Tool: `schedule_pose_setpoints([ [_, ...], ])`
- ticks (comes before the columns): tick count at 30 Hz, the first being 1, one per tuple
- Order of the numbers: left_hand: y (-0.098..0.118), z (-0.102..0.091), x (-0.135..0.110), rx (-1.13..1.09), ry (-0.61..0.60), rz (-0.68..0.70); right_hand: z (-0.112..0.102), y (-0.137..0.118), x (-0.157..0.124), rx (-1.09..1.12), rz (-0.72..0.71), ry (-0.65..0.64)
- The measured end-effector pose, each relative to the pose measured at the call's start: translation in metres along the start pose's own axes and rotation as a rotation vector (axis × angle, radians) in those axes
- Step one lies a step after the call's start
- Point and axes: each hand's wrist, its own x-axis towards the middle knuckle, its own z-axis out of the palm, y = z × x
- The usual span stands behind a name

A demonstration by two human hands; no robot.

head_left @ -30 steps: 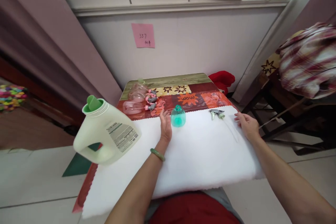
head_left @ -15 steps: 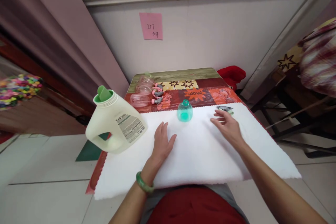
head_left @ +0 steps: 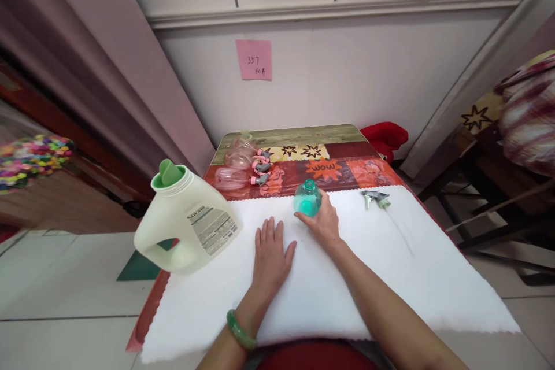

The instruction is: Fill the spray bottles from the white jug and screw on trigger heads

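Observation:
My right hand (head_left: pixel 324 221) is wrapped round the lower right side of a clear green spray bottle (head_left: pixel 307 199) whose top has no sprayer on it. The bottle stands upright on the white cloth (head_left: pixel 347 295). Flat on the cloth lies my left hand (head_left: pixel 272 254), fingers stretched out, holding nothing; a green bangle (head_left: pixel 240 330) circles that wrist. Off to the right rests a grey trigger sprayer head (head_left: pixel 375 196) with a thin clear tube. A large cream detergent jug (head_left: pixel 191 225) with a green spout stands left of my left hand.
Several pink-tinted spray bottles (head_left: pixel 232 178) with grey and pink sprayers lie at the table's back left. The patterned tabletop (head_left: pixel 299 134) meets the wall, where a pink note (head_left: pixel 254 60) hangs. A dark stool (head_left: pixel 489 196) stands at the right.
My right hand has moved left from beside the sprayer head and closed round the bottle. My left hand has come down flat on the cloth. The view has shifted slightly.

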Motion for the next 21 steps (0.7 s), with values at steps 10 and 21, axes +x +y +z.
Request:
schedule_pose_setpoints([
  [10, -0.003, 0.003, -0.0002, 0.013, 0.025, 0.025, -0.0034, 0.0053, 0.0106, -0.045, 0.066, -0.008],
  [21, 0.0016, -0.0011, -0.002, -0.077, -0.002, -0.026, -0.0019, 0.0092, 0.0066, -0.094, 0.072, 0.044],
])
